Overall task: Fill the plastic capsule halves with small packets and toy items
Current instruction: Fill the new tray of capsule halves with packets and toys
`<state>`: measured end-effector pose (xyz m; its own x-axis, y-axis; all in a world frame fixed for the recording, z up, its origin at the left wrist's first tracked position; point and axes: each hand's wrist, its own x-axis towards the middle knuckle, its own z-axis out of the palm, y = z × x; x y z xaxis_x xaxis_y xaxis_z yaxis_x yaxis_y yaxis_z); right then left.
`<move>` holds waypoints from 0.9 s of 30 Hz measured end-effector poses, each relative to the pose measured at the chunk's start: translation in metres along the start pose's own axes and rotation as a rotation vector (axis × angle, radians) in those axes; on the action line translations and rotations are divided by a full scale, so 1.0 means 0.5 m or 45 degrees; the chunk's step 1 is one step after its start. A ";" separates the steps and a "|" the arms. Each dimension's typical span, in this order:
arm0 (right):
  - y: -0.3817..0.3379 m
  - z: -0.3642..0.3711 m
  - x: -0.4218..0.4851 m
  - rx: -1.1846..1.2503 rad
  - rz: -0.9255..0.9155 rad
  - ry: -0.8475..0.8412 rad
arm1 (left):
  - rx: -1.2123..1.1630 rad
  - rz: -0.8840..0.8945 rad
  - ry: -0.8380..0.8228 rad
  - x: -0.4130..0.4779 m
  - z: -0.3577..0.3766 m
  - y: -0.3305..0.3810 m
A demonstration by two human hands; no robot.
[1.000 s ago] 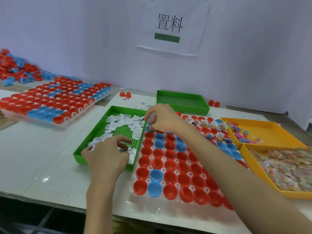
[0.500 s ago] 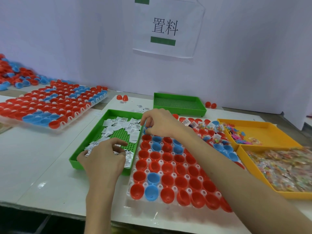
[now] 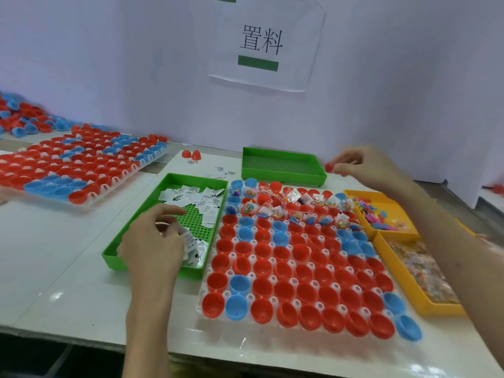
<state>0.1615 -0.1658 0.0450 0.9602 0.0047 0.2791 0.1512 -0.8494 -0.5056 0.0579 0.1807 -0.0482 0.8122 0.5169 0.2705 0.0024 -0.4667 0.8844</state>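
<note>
Head view: left hand (image 3: 152, 241), left of the capsule tray (image 3: 293, 281), fingers curled, pinches white packets (image 3: 191, 241) over the green tray (image 3: 199, 179). Right hand (image 3: 365, 167), beyond the capsule tray's far right corner, curls at a loose red capsule half (image 3: 329, 167); blur hides the grip. The near capsule halves (image 3: 263, 268) sit empty. The returning right arm may knock the filled far rows.

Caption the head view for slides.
Left hand holds white packets over green tray; right hand reaches for a loose red capsule.

Red and blue capsule halves (image 3: 297, 271) are sitting open side up in a grid, lower centre. The far two rows are holding clear packets (image 3: 293, 195) and toy items (image 3: 311, 220); the nearer rows are showing bare interiors. White packets (image 3: 191, 197) are lying loose in the green tray (image 3: 196, 178), centre left, with the left hand (image 3: 152, 241) pinching a few.
</note>
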 end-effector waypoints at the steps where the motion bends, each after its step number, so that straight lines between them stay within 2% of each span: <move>1: 0.031 -0.012 -0.004 -0.047 0.079 0.019 | -0.073 0.018 0.027 0.001 0.001 -0.003; 5: 0.141 -0.018 -0.033 -0.305 0.362 -0.136 | -0.214 0.031 0.116 0.006 0.000 -0.007; 8: 0.191 0.001 -0.064 -0.401 0.454 -0.261 | -0.188 0.053 0.113 0.004 -0.003 -0.003; 11: 0.217 0.010 -0.082 -0.344 0.446 -0.103 | -0.168 0.063 0.097 -0.001 -0.004 0.004; 15: 0.224 0.007 -0.093 -0.284 0.450 -0.021 | -0.145 0.085 0.115 -0.002 -0.004 0.007; 18: 0.215 0.000 -0.098 -0.162 0.414 0.120 | -0.160 0.090 0.144 -0.002 -0.002 0.008; 21: 0.182 -0.011 -0.099 0.026 0.332 0.238 | -0.237 0.116 0.168 -0.004 -0.001 0.014; 27: 0.069 -0.018 -0.099 0.276 0.214 0.334 | -0.267 0.194 0.144 -0.003 -0.003 0.010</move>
<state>0.1171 -0.1998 0.0212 0.8874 -0.2843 0.3630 0.0698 -0.6954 -0.7153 0.0557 0.1785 -0.0436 0.7234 0.5345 0.4371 -0.2454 -0.3927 0.8863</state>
